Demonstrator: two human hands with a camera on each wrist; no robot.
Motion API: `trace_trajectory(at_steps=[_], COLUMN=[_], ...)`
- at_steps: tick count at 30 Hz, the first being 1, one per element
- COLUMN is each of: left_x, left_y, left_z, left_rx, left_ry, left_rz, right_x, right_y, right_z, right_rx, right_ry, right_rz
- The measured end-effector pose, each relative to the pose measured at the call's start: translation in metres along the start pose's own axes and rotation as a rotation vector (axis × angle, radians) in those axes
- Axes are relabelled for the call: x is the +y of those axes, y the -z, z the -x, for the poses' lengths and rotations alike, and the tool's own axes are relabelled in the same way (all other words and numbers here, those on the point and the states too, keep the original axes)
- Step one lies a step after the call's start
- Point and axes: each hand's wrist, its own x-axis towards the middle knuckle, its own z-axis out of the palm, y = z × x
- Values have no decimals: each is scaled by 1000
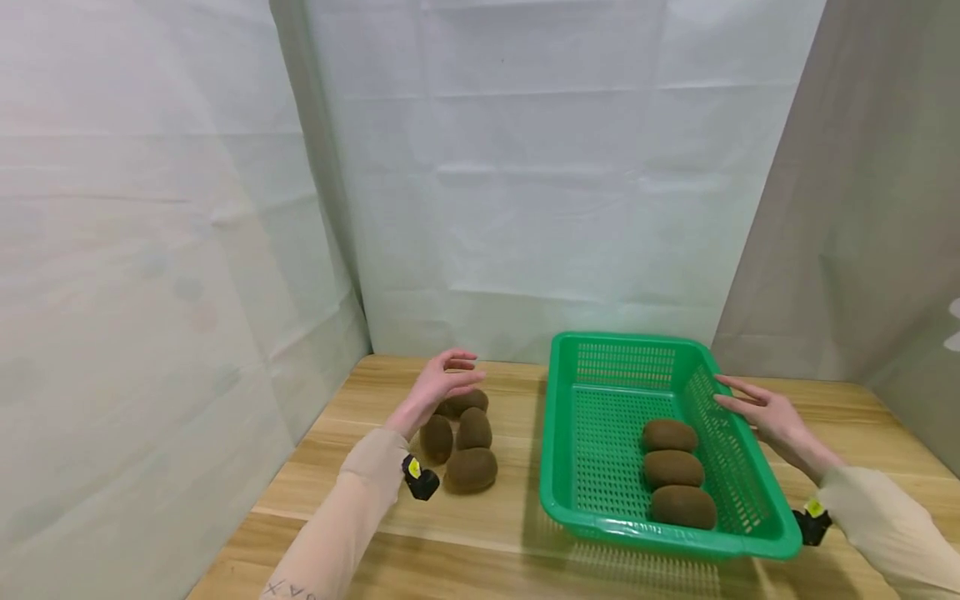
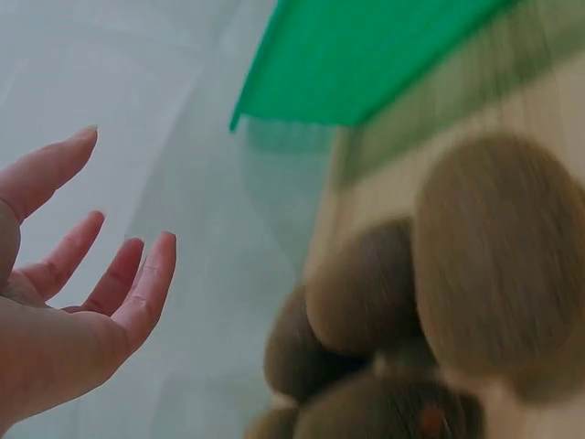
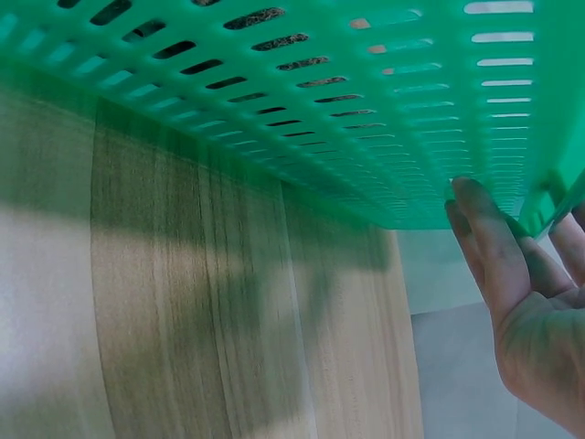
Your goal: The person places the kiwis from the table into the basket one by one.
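Several brown kiwifruit [image 1: 471, 471] lie in a close group on the left of the table. Just over the far end of that group is my left hand [image 1: 442, 383], fingers spread and loosely bent, holding nothing. In the left wrist view this hand [image 2: 91, 302] appears beside the blurred kiwifruit [image 2: 498, 256]. A green plastic basket [image 1: 546, 450] stands to the right, with 3 kiwifruit [image 1: 673, 469] in a row along its right side. My right hand [image 1: 772, 417] holds the basket's right rim, with fingers on both sides of it; the right wrist view shows this hand [image 3: 530, 320] against the slotted wall.
The wooden table [image 1: 495, 542] extends under everything. Pale sheets hang behind [image 1: 540, 208] and along the left side [image 1: 150, 292], close to the table's edges. A gap of bare wood lies between the loose kiwifruit and the basket.
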Motion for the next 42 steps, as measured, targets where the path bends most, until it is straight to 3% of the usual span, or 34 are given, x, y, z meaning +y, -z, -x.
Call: trace_trajectory(at_steps=[4, 5, 8, 12, 18, 23, 31, 42], left_x=[-11, -2, -9, -19, -34, -47, -60, -63], left_y=[17, 15, 24, 34, 46, 48, 46, 42], left_z=[9, 18, 26, 35, 43, 48, 52, 58], left_rx=[55, 85, 113, 125, 135, 144, 145, 124], left_ry=[29, 64, 91, 83, 16, 74, 196, 241], left_rz=[-61, -91, -145, -246, -425, -463, -430, -310], right_x=[0, 0, 1, 1, 0, -1, -3, -2], right_y=[0, 0, 1, 2, 3, 2, 0, 0], right_z=[0, 0, 0, 0, -1, -1, 0, 0], right_rx=[-7, -9, -10, -16, -8, 3, 9, 11], right_ry=[2, 4, 3, -5, -10, -14, -15, -5], right_rz=[-5, -7, -10, -18, -13, -9, 0, -4])
